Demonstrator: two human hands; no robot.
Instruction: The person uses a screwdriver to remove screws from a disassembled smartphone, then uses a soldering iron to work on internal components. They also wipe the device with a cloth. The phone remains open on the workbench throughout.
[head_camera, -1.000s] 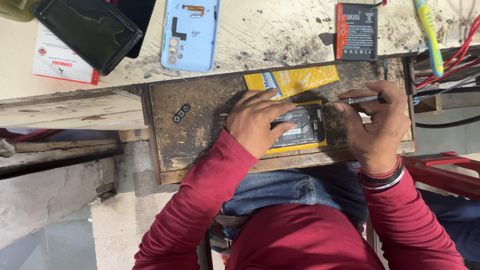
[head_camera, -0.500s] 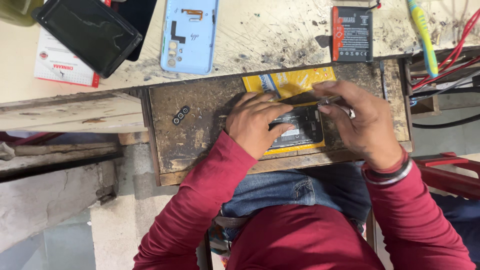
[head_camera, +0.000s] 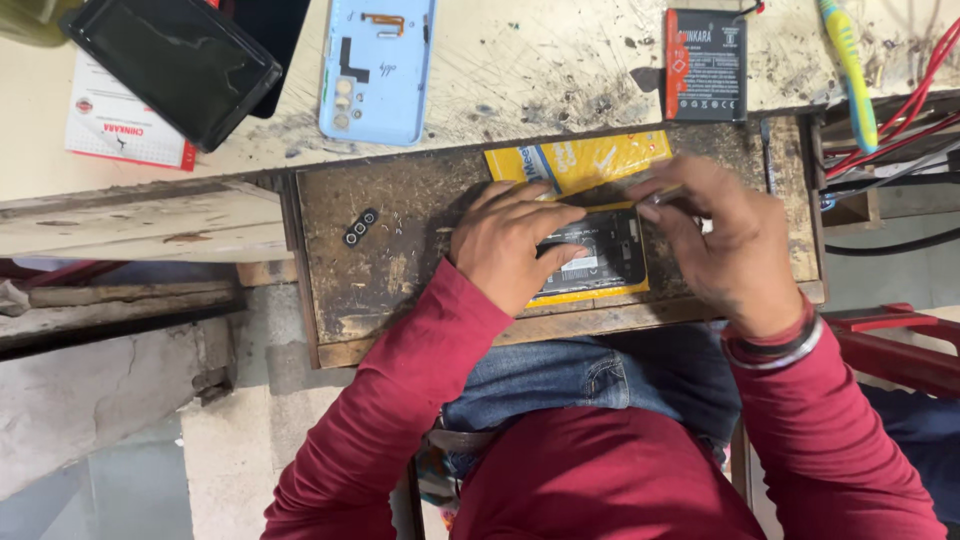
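At centre frame, the left hand presses flat on the opened phone lying on the worktop. The right hand pinches a thin tool at its upper edge; a slip there could gouge the internals, I judge.

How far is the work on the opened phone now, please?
Done, it seems: the light blue back cover lies off on the bench, and a black battery lies apart. In hand: the left hand steadies the opened phone; the right hand works at its top edge. Left: the cover is not yet back on.
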